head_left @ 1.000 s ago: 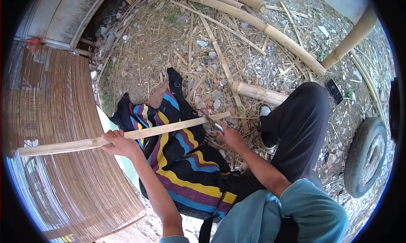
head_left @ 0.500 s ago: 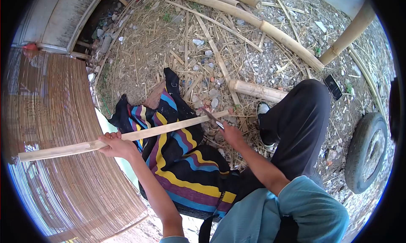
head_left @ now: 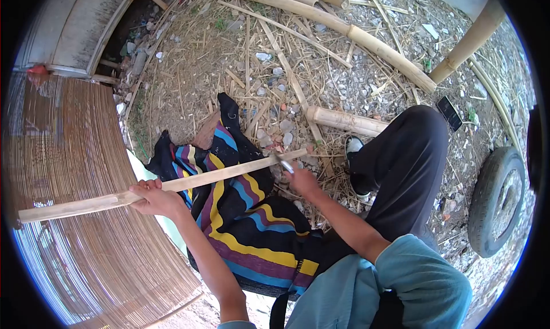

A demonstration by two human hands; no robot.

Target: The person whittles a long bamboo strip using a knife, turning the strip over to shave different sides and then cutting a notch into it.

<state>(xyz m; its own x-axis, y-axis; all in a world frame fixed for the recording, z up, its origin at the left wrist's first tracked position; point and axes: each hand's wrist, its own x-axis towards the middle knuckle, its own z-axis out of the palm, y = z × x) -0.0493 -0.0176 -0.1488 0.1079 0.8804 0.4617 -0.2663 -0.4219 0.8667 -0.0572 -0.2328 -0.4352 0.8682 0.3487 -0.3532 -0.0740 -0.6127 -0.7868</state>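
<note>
A long pale bamboo strip (head_left: 223, 173) lies slantwise over a striped cloth (head_left: 258, 231) of black, yellow, purple and blue. Its left part is in my left hand (head_left: 156, 198), whose fingers wrap round it. My right hand (head_left: 303, 183) is closed on the handle of a knife (head_left: 286, 164), near the strip's right end. The knife's blade meets or crosses the strip there; its exact edge is blurred.
A slatted bamboo screen (head_left: 74, 157) spreads at the left. Bamboo poles (head_left: 389, 59) and a short bamboo piece (head_left: 349, 121) lie on littered ground. A phone (head_left: 450, 113) and a tyre (head_left: 496, 203) are at the right. My bent knee (head_left: 421, 134) rises beside my right arm.
My right hand and the knife have moved a little to the left along the strip. The strip and my left hand have shifted slightly left.
</note>
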